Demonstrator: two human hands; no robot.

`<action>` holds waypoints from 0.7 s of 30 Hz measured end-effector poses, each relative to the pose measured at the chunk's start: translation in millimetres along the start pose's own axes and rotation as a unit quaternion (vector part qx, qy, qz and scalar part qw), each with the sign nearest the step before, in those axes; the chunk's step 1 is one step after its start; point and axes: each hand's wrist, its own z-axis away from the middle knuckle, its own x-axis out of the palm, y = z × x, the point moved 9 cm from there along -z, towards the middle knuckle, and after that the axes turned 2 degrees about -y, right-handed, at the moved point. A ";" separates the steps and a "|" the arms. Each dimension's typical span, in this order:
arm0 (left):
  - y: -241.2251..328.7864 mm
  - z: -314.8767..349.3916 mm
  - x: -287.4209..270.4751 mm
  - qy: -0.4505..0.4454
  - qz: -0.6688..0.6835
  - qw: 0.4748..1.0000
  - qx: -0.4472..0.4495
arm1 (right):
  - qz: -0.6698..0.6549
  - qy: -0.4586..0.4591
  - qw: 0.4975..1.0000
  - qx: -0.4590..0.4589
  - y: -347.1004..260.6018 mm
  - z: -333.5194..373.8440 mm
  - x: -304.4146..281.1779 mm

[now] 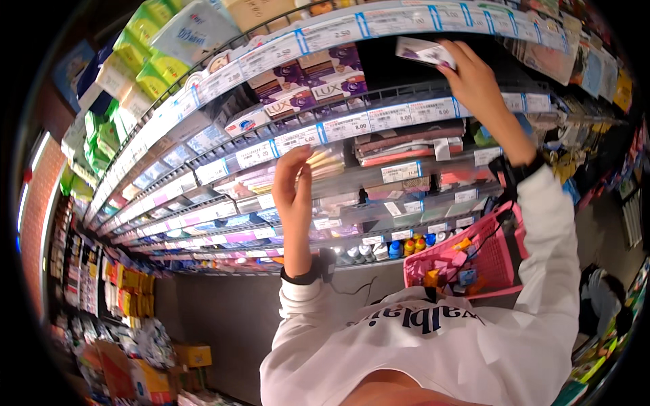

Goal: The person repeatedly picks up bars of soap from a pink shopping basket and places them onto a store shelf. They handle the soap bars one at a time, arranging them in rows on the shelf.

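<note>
My right hand (pixel 467 78) reaches up to the upper shelf and grips a small white box with purple marks (pixel 421 51), a soap box by its look. The box is tilted at the dark gap in the shelf. Left of that gap stand stacked purple soap boxes (pixel 332 74). My left hand (pixel 293 179) is raised at the price rail (pixel 298 140) below them, with bent fingers, thumb apart and nothing visible in it. Its fingertips are at the rail; whether they touch it I cannot tell. Close by lie yellowish packs (pixel 326 164) on the shelf below.
Green and white tissue packs (pixel 152 57) fill the top shelf at left. A pink shopping basket (pixel 497 254) with several small items stands at my right, below the shelves. Bottles (pixel 409 247) line the lowest shelf. Cardboard boxes (pixel 115 369) lie on the floor at lower left.
</note>
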 end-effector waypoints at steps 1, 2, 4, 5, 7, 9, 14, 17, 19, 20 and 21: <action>-2.4 -0.8 -2.0 -0.007 -0.030 0.999 0.012 | 0.029 -0.022 0.999 -0.001 19.1 -6.2 22.1; -3.7 -0.2 -7.5 -0.010 -0.064 0.998 0.023 | 0.052 -0.045 0.998 -0.004 33.6 -14.8 44.1; -4.1 -4.3 -11.6 -0.006 -0.152 0.986 0.061 | 0.053 -0.211 0.969 0.116 49.1 -30.7 96.8; -1.8 -6.4 -11.7 -0.003 -0.196 0.978 0.075 | 0.075 -0.256 0.957 0.117 44.4 -39.8 117.3; 10.8 -17.5 3.5 -0.007 -0.279 0.954 0.106 | 0.119 -0.281 0.948 0.090 60.2 -62.6 146.5; 16.4 -29.3 25.4 -0.027 -0.329 0.933 0.140 | 0.146 -0.203 0.967 0.039 108.2 -76.2 189.0; 7.6 -21.5 60.2 -0.167 -0.485 0.831 0.217 | -0.278 -0.239 0.888 0.278 74.6 -67.1 209.1; -1.1 -21.9 72.3 -0.193 -0.494 0.822 0.207 | -0.361 -0.198 0.874 0.258 69.2 -71.6 198.6; -7.0 -23.9 72.5 -0.190 -0.495 0.821 0.213 | -0.396 -0.181 0.866 0.244 63.4 -73.6 193.7; -6.7 -25.9 71.8 -0.183 -0.496 0.821 0.215 | -0.409 -0.173 0.864 0.238 59.5 -74.9 192.5; -5.4 -28.0 71.4 -0.176 -0.497 0.821 0.218 | -0.421 -0.167 0.861 0.231 55.5 -76.8 191.3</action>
